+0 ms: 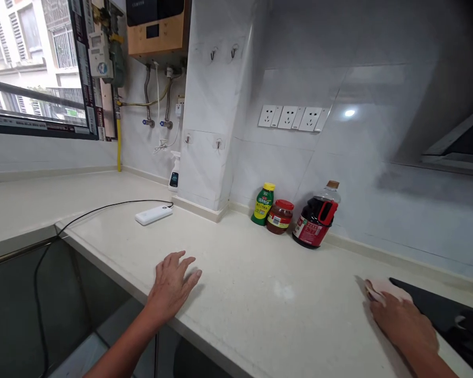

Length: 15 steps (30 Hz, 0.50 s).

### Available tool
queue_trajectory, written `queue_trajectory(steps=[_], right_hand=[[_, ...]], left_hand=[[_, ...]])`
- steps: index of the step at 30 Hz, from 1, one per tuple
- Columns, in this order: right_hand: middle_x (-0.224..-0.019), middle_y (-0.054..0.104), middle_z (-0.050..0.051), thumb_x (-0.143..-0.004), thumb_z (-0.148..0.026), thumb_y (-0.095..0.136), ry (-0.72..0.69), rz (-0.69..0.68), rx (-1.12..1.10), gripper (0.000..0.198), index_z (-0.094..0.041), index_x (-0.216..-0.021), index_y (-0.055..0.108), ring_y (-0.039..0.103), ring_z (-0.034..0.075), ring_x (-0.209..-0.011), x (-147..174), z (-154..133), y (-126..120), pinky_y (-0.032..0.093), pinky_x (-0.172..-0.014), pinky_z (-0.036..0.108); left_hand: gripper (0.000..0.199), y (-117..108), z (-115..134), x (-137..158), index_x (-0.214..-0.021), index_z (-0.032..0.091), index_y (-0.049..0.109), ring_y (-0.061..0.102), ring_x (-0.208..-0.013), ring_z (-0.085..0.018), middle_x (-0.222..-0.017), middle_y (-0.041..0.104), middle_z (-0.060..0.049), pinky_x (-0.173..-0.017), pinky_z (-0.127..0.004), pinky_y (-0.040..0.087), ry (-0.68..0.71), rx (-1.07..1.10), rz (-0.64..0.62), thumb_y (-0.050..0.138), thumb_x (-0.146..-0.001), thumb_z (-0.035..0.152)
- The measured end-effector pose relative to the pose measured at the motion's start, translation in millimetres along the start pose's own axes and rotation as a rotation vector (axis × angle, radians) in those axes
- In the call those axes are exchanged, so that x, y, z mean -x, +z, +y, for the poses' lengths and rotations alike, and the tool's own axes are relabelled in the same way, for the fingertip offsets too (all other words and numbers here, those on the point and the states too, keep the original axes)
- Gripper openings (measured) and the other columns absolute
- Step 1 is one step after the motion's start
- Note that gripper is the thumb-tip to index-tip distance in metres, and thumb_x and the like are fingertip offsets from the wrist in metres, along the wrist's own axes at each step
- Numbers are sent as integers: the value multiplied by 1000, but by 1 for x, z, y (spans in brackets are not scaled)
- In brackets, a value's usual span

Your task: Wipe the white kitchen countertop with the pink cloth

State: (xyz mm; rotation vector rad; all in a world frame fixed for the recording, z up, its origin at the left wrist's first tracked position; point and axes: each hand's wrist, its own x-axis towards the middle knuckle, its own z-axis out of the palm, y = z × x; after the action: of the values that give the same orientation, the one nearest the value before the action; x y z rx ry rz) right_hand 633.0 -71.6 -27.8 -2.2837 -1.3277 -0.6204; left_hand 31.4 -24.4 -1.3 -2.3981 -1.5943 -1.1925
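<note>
My left hand [172,286] is over the front part of the pale countertop [236,294], fingers apart and nothing in it. At the right, my right hand [404,324] presses on a pale pinkish cloth [390,290], its fingers bent over it. The cloth is bunched up and partly hidden under the hand. It lies on the counter beside the corner of a black glass hob [445,310]. Against the back wall stand a green bottle with a yellow cap [263,205], a red-lidded jar [279,216] and a large dark sauce bottle [314,218].
A white power bank [153,214] with a black cable [102,208] lies at the left; the cable hangs over the front edge. A spray bottle [174,172] stands by the wall pillar [211,115]. The range hood [461,142] juts out at the upper right.
</note>
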Motion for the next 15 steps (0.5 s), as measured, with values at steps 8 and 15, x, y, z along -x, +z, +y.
queue_trajectory(steps=[8,15], right_hand=[[-132,63,19,-86,-25,41,-367,-118,-253,49,-16,-125,68,51,34,-133,16,-178,19,43,-109,55],[-154,45,6,-77,-16,57,-925,-169,-560,60,-27,-136,58,45,23,-137,147,-337,-47,42,-114,43]], left_hand=[[35,2,0,-1,-122,24,67,49,-132,-30,-133,61,-13,-106,-53,40,-41,-18,-15,45,-103,44],[36,2,-2,1,-124,24,67,49,-131,-31,-132,62,-14,-105,-54,41,-43,-33,22,44,-104,42]])
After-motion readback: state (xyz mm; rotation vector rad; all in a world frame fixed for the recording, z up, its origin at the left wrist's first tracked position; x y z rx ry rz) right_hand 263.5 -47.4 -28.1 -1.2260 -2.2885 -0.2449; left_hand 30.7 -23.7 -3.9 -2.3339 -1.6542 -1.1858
